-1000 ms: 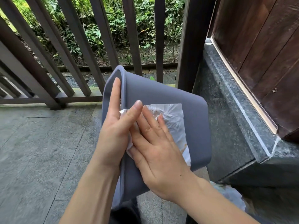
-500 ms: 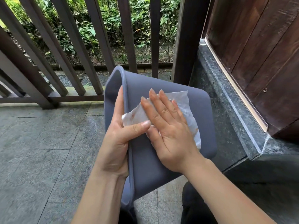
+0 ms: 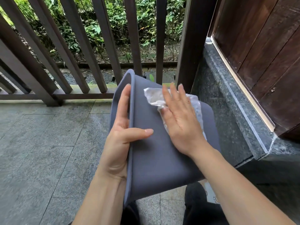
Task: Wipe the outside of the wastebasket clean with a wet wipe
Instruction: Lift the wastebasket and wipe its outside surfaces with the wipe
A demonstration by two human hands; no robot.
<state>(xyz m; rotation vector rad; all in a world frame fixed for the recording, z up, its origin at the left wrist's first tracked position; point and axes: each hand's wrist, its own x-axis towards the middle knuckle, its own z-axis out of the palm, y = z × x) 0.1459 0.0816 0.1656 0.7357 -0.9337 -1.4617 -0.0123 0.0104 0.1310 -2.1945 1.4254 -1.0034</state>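
Mid-wipe: your right hand [image 3: 180, 120] lies flat, fingers straight, pressing the wet wipe [image 3: 155, 97] on the upturned side of the wastebasket [image 3: 155, 151], held tipped above the floor [image 3: 40, 143]. Left hand [image 3: 121, 130] grips its rim, thumb across the wall. Next: probably sweep the unwiped lower part, then rotate. One basket, one wipe.
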